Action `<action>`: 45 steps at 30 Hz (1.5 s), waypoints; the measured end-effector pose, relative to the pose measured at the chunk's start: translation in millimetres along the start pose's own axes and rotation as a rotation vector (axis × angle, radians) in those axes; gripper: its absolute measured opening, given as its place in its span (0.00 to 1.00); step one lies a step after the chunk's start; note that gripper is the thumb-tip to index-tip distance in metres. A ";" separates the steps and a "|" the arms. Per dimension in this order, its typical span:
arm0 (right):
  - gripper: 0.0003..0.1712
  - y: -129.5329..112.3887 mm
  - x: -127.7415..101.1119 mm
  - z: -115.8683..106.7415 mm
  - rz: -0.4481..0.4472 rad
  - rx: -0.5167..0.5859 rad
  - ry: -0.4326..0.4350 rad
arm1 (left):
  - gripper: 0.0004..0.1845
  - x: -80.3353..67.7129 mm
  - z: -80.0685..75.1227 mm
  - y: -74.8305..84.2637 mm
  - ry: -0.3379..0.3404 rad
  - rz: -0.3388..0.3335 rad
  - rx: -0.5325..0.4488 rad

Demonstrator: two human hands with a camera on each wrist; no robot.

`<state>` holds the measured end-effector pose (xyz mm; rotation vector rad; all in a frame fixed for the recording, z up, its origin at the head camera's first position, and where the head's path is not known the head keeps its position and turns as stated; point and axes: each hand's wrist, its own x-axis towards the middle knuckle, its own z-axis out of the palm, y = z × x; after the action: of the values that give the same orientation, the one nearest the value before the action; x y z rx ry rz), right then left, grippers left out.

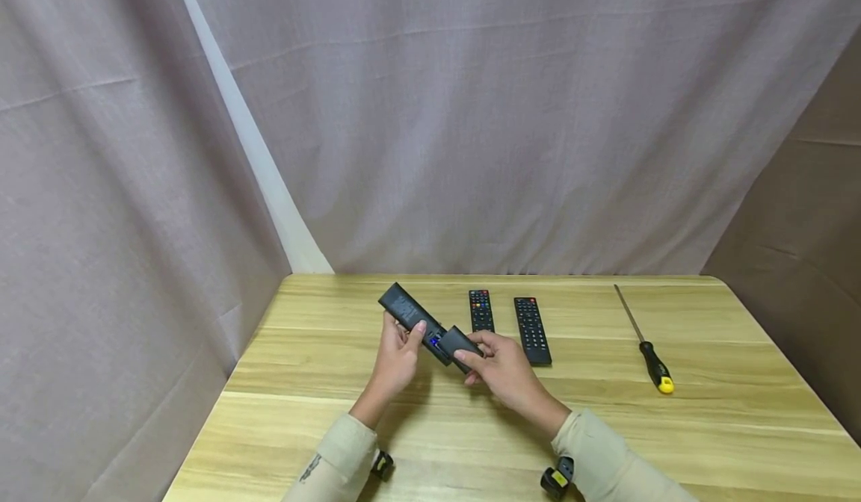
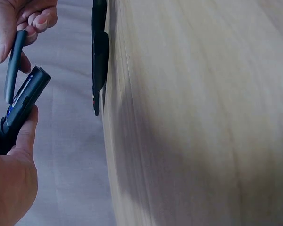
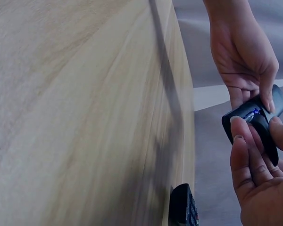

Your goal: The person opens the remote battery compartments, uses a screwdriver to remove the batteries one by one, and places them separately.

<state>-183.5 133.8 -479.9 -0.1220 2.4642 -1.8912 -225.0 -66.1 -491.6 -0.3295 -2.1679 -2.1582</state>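
Note:
My left hand (image 1: pixel 397 356) grips a black remote control (image 1: pixel 406 309), back side up, with the thumb lying across it. Its battery compartment (image 1: pixel 436 340) is uncovered, and something blue, battery-like, shows inside. Between thumb and fingers, my right hand (image 1: pixel 503 367) pinches the black battery cover (image 1: pixel 461 344) at the remote's lower end. In the left wrist view the cover (image 2: pixel 14 66) stands at a slant over the open compartment, its lower edge close to the remote (image 2: pixel 26 106). The right wrist view shows the cover (image 3: pixel 265 136) tilted away from the remote's back.
Two more black remotes lie buttons up on the wooden table (image 1: pixel 282 427): one (image 1: pixel 480 309) partly behind my right hand, another (image 1: pixel 533 330) just right of it. Farther right is a screwdriver (image 1: pixel 652 364) with a black and yellow handle. Grey curtains (image 1: pixel 471 113) hang behind.

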 end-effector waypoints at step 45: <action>0.07 9.2 -1.2 9.0 -0.403 -0.802 0.027 | 0.18 -1.9 -49.9 -2.0 0.125 -0.057 -0.027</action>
<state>-182.0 127.6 -491.1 -0.6453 3.2315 -0.8386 -228.8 -115.9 -493.2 -0.1312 -2.1068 -2.1759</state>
